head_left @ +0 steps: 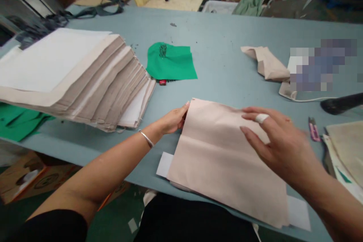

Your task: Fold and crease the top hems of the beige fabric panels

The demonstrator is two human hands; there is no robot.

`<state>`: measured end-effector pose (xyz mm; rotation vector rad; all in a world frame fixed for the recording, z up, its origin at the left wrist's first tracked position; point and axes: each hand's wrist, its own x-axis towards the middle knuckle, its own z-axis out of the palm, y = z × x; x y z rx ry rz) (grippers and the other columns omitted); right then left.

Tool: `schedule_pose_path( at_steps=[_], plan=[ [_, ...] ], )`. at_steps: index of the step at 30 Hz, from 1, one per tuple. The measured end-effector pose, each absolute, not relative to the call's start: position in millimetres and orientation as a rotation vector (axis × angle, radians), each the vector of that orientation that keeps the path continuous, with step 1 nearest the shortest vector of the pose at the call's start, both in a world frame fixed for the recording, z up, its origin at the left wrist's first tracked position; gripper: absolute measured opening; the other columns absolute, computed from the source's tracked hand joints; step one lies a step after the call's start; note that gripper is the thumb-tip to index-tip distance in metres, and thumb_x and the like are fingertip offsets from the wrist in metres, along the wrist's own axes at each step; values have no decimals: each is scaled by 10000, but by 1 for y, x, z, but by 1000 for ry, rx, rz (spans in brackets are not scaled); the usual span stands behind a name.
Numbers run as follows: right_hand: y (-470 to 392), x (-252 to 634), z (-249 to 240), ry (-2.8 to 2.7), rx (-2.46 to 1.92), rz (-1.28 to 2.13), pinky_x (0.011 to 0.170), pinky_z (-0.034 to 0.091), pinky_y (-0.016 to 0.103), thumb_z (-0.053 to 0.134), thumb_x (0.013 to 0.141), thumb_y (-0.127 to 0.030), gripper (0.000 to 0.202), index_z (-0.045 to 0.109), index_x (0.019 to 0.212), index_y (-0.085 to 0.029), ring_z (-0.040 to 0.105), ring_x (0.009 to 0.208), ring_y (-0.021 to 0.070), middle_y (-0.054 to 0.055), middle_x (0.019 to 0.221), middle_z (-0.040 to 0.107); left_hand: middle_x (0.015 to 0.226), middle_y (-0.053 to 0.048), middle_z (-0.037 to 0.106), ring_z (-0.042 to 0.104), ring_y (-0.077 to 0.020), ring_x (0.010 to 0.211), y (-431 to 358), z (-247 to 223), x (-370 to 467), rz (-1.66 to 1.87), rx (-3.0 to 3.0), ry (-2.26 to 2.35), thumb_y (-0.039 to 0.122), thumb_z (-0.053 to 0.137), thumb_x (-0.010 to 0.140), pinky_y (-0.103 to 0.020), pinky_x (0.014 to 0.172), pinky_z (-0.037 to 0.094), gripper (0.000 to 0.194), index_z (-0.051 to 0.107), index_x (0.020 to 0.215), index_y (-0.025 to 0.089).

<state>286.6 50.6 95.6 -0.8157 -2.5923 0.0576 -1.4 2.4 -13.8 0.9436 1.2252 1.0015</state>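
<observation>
Flat at the table's front edge lies a pile of beige fabric panels, with white paper strips poking out at its sides. My left hand, a bangle on its wrist, pinches the pile's upper left edge; some of its fingers are hidden. Over the right part of the fabric is my right hand, slightly blurred, white tape round one finger. Its thumb and fingers are apart with nothing held; whether the fingertips touch the cloth, I cannot tell.
A tall stack of beige and white panels leans at left, over green cloth. A green piece lies at centre back. To the right are crumpled beige cloth, pink thread snips and a black handle.
</observation>
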Motion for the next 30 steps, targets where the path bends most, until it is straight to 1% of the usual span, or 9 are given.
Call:
schedule_pose_path(
  at_steps=[5,8,10,14,17,20,23,26,30],
  plan=[
    [11,294,65,-2738,-597,270,854,544,395,513,982,-216,156,579,1119,-182,660,1024,245,114,1130,685,837,-82,735,676,-153,712,-5,-6,-10,896,490,983,751,566,840,-263,666,561,627,698,947,147],
    [-4,302,44,-2777,-566,406,864,555,386,498,982,-188,151,577,1110,-183,660,1029,236,110,1147,688,996,-95,746,697,-172,832,-14,3,-15,875,478,934,477,790,770,-303,770,581,443,684,1061,161],
    [-4,307,36,-2752,-601,474,884,550,384,502,981,-183,149,583,1106,-199,654,1050,232,100,1163,684,1124,-108,732,703,-194,918,-16,6,-15,845,502,929,292,849,684,-314,814,578,511,665,1147,178],
    [21,319,28,-2570,-830,496,842,538,350,523,989,-229,118,612,1066,-215,662,967,209,71,1014,699,1148,-128,734,712,-222,928,-5,5,-3,857,580,985,237,865,608,-306,793,565,590,673,1162,163],
    [49,340,26,-2337,-1146,377,720,519,326,543,983,-336,155,643,976,-218,661,819,202,60,903,699,996,-99,775,718,-229,875,-4,12,9,909,745,1063,311,864,627,-353,836,568,428,731,998,145],
    [67,375,28,-2044,-1534,373,712,506,350,556,961,-452,269,685,938,-217,660,762,216,78,859,710,1036,-76,782,715,-281,1018,-27,37,14,722,1142,909,366,757,787,-435,978,539,200,786,887,195],
    [71,408,28,-1702,-1826,538,729,500,379,578,934,-524,364,720,919,-189,655,750,225,122,871,719,1212,-15,743,576,-293,1317,-62,65,7,415,1422,704,236,594,913,-484,1195,360,236,808,990,302],
    [67,422,24,-1582,-1877,654,764,509,405,601,913,-549,398,737,973,-180,655,765,228,133,916,725,1276,29,708,449,-269,1435,-81,77,-6,232,1445,772,174,554,928,-531,1256,217,342,770,1100,376],
    [52,398,26,-2023,-1537,709,892,507,455,579,957,-464,257,720,1022,-259,683,941,267,89,991,731,1319,-79,688,524,-272,1374,-78,72,-15,282,1503,738,183,599,930,-482,1190,364,260,747,1134,246]
  ],
)
